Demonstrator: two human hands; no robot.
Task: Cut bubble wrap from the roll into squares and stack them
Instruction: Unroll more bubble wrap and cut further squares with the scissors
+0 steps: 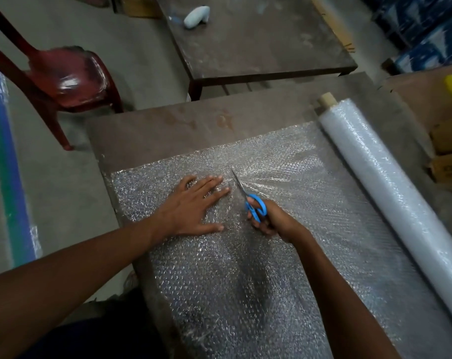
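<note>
Where scissors [248,196] cut, clear bubble wrap [284,203] puckers w/ radiating creases.

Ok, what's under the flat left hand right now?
The left hand presses flat on the unrolled bubble wrap, which lies on the brown table. Whether cut squares are stacked beneath the wrap cannot be told; the palm covers that spot.

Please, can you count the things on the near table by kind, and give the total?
Roll of bubble wrap: 1
Unrolled bubble wrap sheet: 1
Blue-handled scissors, held in the right hand: 1
Total: 3
The left hand presses flat on the sheet.
</note>
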